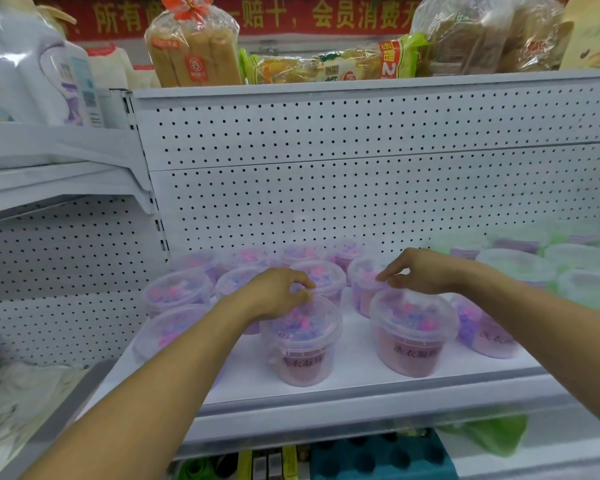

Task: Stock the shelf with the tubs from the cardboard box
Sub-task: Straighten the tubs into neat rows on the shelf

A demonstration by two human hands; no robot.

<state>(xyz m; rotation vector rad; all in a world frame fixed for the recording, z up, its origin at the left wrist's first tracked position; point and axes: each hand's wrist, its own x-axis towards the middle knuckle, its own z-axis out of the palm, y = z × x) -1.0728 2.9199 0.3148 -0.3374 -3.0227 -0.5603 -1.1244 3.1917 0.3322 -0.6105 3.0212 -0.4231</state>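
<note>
tubs upright, one under each of the hands on the shelf (343, 386): left hand (278, 294) fingers curled over lid rim of front-centre tub (302, 344), right hand (420, 271) pinching lid of right tub (411, 332). equally near; nudge each straight back.

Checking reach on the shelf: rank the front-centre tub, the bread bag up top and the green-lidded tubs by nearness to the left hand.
1. Front-centre tub: under the left hand.
2. Green-lidded tubs: far right, same shelf.
3. Bread bag: top shelf, above.
</note>
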